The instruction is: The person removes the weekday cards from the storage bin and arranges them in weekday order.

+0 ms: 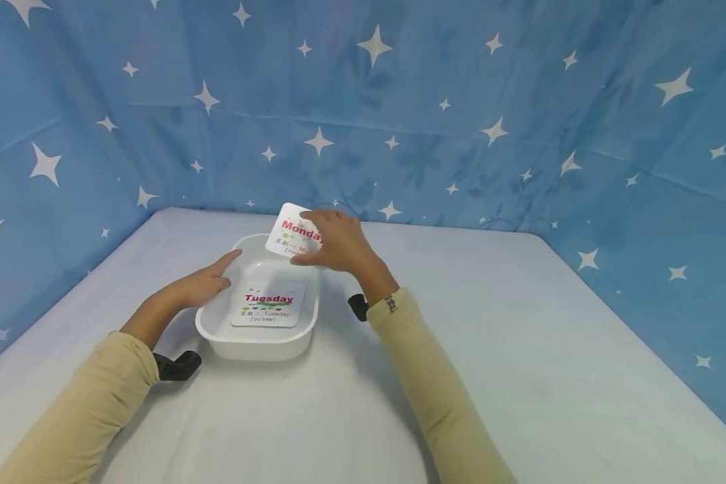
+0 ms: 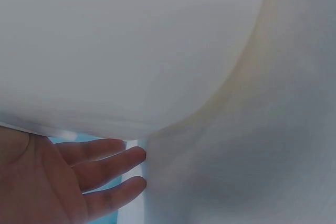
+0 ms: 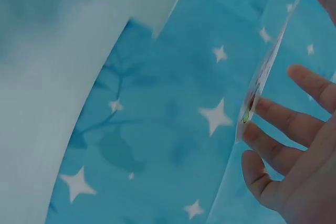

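Observation:
A white basin [image 1: 263,351] stands left of centre on the table. A card printed "Tuesday" [image 1: 270,306] lies in it, face up. My right hand [image 1: 337,243] holds a "Monday" card [image 1: 292,225] tilted above the basin's far right side. Its thumb and fingers are at the card's edges and cover part of the print. The right wrist view shows this card [image 3: 262,80] nearly edge-on against the fingers. My left hand [image 1: 201,286] holds the basin's left rim, thumb over the inside. In the left wrist view, several straight fingers extend outside the basin wall [image 2: 115,51].
A white cloth covers the table [image 1: 520,349]. Blue cloth with white stars [image 1: 411,101] hangs behind and at both sides. Black pieces [image 1: 180,366] are worn at both wrists, below the beige sleeves [image 1: 85,403].

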A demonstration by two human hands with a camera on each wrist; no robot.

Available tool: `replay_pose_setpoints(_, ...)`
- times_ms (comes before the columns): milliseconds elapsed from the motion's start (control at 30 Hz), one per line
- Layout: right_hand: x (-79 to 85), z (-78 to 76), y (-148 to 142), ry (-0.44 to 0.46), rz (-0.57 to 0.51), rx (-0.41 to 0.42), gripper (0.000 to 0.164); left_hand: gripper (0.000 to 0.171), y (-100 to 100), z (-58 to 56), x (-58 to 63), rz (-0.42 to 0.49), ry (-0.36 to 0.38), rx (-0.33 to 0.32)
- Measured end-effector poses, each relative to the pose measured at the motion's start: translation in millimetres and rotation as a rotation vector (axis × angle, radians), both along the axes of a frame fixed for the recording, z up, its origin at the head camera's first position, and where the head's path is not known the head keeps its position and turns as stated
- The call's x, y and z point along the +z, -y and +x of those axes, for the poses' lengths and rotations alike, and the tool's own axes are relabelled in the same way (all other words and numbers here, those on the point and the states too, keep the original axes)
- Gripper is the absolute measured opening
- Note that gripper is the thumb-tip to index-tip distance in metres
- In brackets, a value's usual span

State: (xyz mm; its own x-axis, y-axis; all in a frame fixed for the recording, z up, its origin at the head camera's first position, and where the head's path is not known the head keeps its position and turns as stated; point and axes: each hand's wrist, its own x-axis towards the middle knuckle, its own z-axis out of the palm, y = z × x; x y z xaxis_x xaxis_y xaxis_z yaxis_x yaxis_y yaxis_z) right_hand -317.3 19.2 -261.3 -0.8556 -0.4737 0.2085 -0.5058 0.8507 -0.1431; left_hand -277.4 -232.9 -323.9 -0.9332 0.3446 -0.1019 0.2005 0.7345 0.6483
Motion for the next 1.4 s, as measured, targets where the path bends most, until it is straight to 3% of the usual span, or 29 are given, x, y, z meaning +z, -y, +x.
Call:
replay_pose_setpoints(200, 4.0, -20.0, -46.6, 0.097, -0.14, -0.093, 0.089, 0.065, 1.3, 0.2, -1.7, -0.007, -0.001, 0.0)
replay_pose_setpoints(400, -10.1, -36.4, -74.4, 0.233, -0.068, -0.129, 0.089, 0.065, 1.3, 2.2, -1.3, 0.007, -0.002, 0.001)
replay_pose_setpoints(600, -26.7, -42.9, -76.5, 0.371, 0.016, -0.105, 0.09, 0.064, 2.4, 2.1, -2.4, -0.005, 0.005, 0.004)
replay_pose_setpoints(867, -32.0, -44.8, -73.8, 0.399, 0.118, -0.089, 0.084, 0.064, 2.3, 0.0, 0.1, -0.007, -0.01, -0.01)
replay_pose_setpoints(1067, -37.1, -42.8, -69.6, 0.466, 0.123, -0.13, 0.075, 0.065, 2.6, 0.3, 0.3, -0.005, -0.004, -0.007)
replay_pose_setpoints(1400, -48.0, -44.4, -67.1, 0.509, 0.168, -0.111, 0.068, 0.065, 3.5, -1.7, -1.4, -0.012, 0.009, -0.003)
